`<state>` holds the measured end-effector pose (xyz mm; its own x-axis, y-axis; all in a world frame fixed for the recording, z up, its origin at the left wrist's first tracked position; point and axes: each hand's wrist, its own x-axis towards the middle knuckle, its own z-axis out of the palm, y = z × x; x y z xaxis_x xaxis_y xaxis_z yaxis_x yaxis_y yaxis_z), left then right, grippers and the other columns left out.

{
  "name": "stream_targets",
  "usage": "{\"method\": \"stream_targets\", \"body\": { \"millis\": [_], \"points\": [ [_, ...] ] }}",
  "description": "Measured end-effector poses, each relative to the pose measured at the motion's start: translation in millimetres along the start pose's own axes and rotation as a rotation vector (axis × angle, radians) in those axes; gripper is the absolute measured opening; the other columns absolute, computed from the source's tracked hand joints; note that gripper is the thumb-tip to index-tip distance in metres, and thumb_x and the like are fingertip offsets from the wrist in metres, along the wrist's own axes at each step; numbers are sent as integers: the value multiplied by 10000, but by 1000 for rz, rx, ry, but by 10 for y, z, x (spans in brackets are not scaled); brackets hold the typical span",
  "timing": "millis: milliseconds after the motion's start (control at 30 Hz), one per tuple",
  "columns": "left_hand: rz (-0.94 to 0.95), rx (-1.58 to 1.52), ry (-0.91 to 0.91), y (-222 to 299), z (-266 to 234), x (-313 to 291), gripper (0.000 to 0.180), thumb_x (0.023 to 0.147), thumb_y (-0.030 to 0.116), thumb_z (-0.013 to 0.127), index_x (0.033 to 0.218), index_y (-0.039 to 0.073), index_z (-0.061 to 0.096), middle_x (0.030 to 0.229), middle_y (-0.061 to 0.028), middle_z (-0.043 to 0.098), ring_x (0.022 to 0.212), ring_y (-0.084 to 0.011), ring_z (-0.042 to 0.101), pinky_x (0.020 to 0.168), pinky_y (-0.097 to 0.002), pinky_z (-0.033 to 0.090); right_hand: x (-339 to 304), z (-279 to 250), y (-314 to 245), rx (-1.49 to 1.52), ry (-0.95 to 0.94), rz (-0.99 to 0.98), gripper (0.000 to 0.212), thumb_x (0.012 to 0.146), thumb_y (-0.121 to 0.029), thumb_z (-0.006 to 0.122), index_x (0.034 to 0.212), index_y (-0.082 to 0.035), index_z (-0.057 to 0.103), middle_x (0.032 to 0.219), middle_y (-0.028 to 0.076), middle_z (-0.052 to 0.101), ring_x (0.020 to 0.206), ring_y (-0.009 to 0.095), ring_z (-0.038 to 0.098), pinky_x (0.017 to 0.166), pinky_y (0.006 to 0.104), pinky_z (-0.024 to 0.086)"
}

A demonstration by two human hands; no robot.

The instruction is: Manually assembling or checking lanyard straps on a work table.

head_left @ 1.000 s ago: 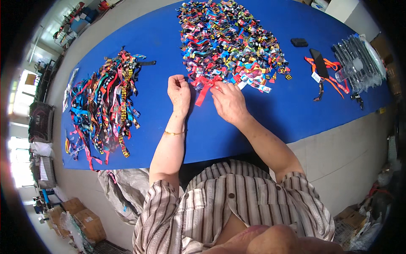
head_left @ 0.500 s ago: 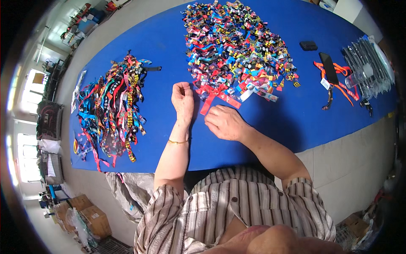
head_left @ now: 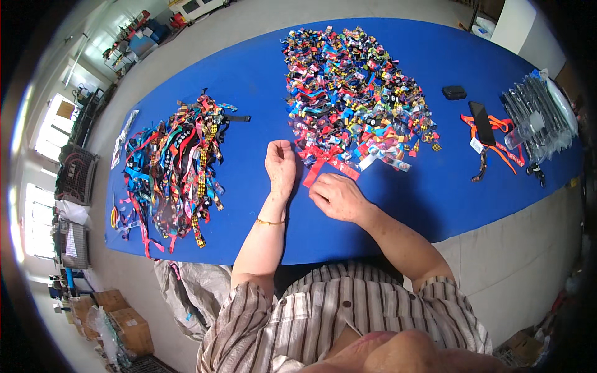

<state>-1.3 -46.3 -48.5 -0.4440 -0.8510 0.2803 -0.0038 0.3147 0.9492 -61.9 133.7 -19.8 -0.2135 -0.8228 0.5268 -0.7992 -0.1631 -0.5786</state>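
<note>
A red ribbon lies folded at the near edge of a big heap of small knotted ribbon pieces. Just left of its folded end is my left hand, fingers curled closed; whatever they may pinch is hidden. My right hand rests on the near side of the same ribbon, knuckles up and fingers bent inward. Its fingertips come close to the ribbon's loose end, but I cannot tell whether they grip it. On the left side of the blue table lies a pile of long, colourful printed straps.
At the right sit a small black case, a dark phone-like slab over an orange strap, and a stack of clear plastic packets. Scissors lie at the table's left edge. Cardboard boxes stand on the floor.
The whole scene sits slightly lower in the picture, as my head view has shifted. Both hands keep nearly the same pose beside the red ribbon.
</note>
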Motion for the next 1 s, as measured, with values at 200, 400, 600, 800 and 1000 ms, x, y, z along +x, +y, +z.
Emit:
{"method": "stream_targets", "body": {
  "millis": [200,400,600,800,1000],
  "points": [
    [2,9,-5,-48,-6,20,42,895,23,559,929,29,585,823,-26,628,764,-96,574,705,-256,484,9,7,-13,4,4,10,64,826,-122,667,815,-64,641,831,88,609,794,288,622,708,388,512],
    [-10,64,-18,-62,-10,23,77,885,1,549,946,31,584,845,-19,617,767,-93,562,707,-246,474,14,-3,-29,-7,5,13,67,828,-121,663,812,-60,642,833,88,615,793,287,624,707,385,511],
    [-1,35,-17,-102,11,29,103,883,-21,548,961,37,582,858,3,595,762,-67,530,703,-221,453,4,-8,-30,-9,6,15,71,826,-121,668,806,-59,641,836,86,619,796,281,625,707,381,511],
    [6,47,-9,-65,6,-3,90,889,-8,550,957,37,588,842,2,601,755,-73,536,689,-230,462,-14,20,-5,12,4,14,75,822,-121,668,810,-56,633,829,97,608,798,293,617,711,393,508],
    [150,119,64,-173,19,33,64,901,14,560,938,31,609,829,-30,621,769,-110,551,695,-259,476,38,47,-38,31,36,5,74,805,-104,677,793,-58,620,798,117,594,774,309,608,685,410,493]
  ]
}}
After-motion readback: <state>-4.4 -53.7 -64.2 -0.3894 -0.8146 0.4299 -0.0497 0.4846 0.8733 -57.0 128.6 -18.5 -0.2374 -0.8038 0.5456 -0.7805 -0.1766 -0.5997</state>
